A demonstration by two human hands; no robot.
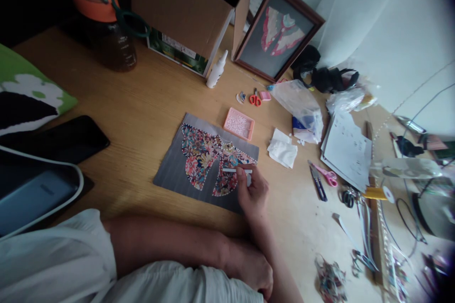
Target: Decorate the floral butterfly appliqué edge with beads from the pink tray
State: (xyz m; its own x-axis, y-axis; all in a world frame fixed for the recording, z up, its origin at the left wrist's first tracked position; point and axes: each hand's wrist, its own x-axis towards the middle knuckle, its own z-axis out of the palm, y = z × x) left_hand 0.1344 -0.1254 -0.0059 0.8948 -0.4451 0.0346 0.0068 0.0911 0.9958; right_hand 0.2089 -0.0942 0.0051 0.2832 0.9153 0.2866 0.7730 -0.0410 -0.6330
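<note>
My right hand (253, 191) pinches a thin white pen-like stick (230, 170) between thumb and fingers. The stick lies over the right part of a butterfly-shaped floral piece (202, 158), whose outline carries a row of small white beads. That piece is on a grey sheet (170, 170) on the table. My left hand (250, 265) is curled closed below, against my right forearm; some of its fingers are hidden. Just beyond the sheet sits a small pink tray (252, 130) of tiny pale beads.
Behind are a white glue bottle (216, 72), red-handled scissors (255, 99), a cardboard box (185, 4) and a framed butterfly (280, 28). Folded tissue (282, 148), pink scissors (329, 176) and papers (346, 147) lie to the right. A phone (71, 142) and a drink bottle (110, 42) are left.
</note>
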